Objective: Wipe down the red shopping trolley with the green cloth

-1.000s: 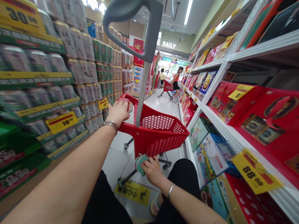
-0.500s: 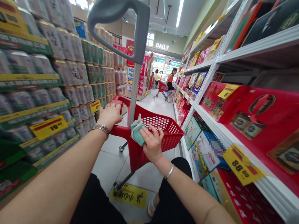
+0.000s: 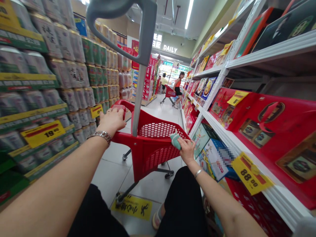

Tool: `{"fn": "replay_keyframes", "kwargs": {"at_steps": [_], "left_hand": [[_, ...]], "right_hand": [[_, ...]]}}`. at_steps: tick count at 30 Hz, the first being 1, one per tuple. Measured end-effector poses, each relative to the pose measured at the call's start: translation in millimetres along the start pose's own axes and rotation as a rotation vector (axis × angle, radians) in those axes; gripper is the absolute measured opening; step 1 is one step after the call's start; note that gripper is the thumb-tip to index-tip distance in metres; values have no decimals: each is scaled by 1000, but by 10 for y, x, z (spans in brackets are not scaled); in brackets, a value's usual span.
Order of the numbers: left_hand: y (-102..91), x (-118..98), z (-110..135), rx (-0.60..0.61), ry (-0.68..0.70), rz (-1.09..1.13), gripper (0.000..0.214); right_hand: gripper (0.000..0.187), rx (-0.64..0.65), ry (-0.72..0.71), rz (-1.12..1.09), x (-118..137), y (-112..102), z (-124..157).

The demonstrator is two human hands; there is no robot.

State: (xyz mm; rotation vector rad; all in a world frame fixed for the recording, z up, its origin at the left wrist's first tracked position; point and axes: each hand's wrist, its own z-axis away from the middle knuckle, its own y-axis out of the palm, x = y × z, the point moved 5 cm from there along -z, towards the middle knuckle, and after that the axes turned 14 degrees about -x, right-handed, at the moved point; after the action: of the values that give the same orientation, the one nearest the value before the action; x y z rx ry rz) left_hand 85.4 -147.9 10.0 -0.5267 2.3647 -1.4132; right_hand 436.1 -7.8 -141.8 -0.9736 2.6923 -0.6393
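Mint-green cloth [image 3: 175, 141], folded, lies on the upper rim of the right basket wall of the red shopping cart [image 3: 142, 156], towards its far end. Right hand [image 3: 187, 150]: bent fingers hold the cloth against the rim; thumb placement cannot be told. Left hand [image 3: 112, 121]: laid over the cart's near left corner, fingers draped across the red edge; cannot tell whether it grips underneath. Metal-band watch [image 3: 105, 135] on left wrist, silver bangle [image 3: 198, 173] on right wrist. Grey loop handle [image 3: 149, 28] stands above the basket on a metal pole [image 3: 139, 98]. Yellow floor sticker [image 3: 133, 208] near, beside a cart wheel. Left: stacked packs of cans [image 3: 50, 39]. Right: white shelving [image 3: 222, 75] with red gift boxes [image 3: 293, 118] and a yellow 88.00 price tag [image 3: 251, 172]. Far down the aisle: person in orange top [image 3: 177, 85] beside a second red cart [image 3: 170, 92], under a DAILY sign [image 3: 170, 49]
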Motion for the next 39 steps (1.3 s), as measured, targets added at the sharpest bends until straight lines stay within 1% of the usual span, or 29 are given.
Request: {"fn": "replay_keyframes", "kwargs": {"at_steps": [2,5,7,9,11,12,13,15,17,19,21,23,26,29,34,37,39], "left_hand": [[-4,-8,9,-10,-8,5,67],[-23,-25,21,-17,-21,6,67],[-41,-40,36,0,-31,10,68],[-65,-53,62,21,-38,24,67],[-94,-66,89,13,-32,48,65],[-113,-74,98,-12,-21,68,65],[-112,-85,106,-9,0,65,66],[-108,-97,109,-13,21,67,68],[-95,-104,107,11,26,66,69],[-103,-111,109,28,21,60,70],[-126,-119,115,32,14,56,69],[-144,-126,119,33,10,53,67],[-141,-135,112,22,19,51,64],[-118,-128,96,3,7,61,65],[-107,-119,95,-15,-5,66,67],[-125,-126,108,-12,15,70,68],[-140,-135,117,-4,31,78,65]], "right_hand": [[50,77,27,76,-234,-6,-41],[45,105,62,124,-455,-79,-154],[42,106,86,129,-487,-142,-236],[41,122,120,129,-407,-206,-308],[42,132,155,105,-204,-274,-380],[40,104,167,58,-60,-315,-428],[40,69,164,4,108,-352,-482],[41,32,110,-108,488,-386,-592],[42,46,29,-202,868,-375,-678],[42,80,-29,-251,1171,-348,-718],[42,111,-45,-267,1350,-317,-711],[42,133,-40,-257,1401,-289,-672],[43,148,-51,-215,1301,-257,-590],[44,166,-34,-157,1043,-223,-497],[43,234,50,-33,385,-164,-334],[42,258,145,4,-42,-177,-285],[38,259,196,28,-255,-209,-282]]}}
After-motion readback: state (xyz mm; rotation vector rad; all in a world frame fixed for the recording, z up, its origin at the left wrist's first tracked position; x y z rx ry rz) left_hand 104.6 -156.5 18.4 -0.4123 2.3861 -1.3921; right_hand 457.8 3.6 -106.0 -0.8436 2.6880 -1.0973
